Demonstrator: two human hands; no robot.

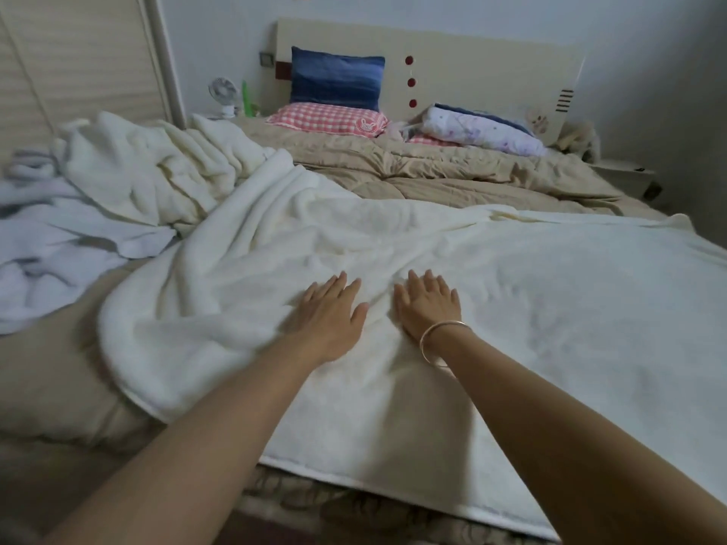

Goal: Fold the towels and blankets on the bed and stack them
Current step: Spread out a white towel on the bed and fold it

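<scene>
Right now, on the head camera, I see both hands lying palm down on the white blanket (550,293), a little below the middle of the frame. The left hand (328,310) is flat with its fingers straight and slightly spread, gripping nothing. The right hand (427,304) lies just beside it, also flat with the fingers stretched out, and it too only presses on the cloth. A thin metal bracelet (437,344) sits on the right wrist.

The white blanket covers the lower right and middle of the frame. Its near hem runs along the bed's edge at the bottom, its right half lies fairly smooth, and its left part is bunched into thick folds at centre left. A second cream blanket (157,171) lies crumpled in a heap at the upper left, touching the first. Further left, a pale lilac towel (59,238) is rumpled at the left edge.

Under all of them is a beige comforter (432,175). At the top centre, against the headboard (472,53), a blue pillow (336,78) stands behind a pink checked pillow (326,118), with a folded floral quilt (484,131) to their right. A small white fan (223,94) stands left of the pillows.
</scene>
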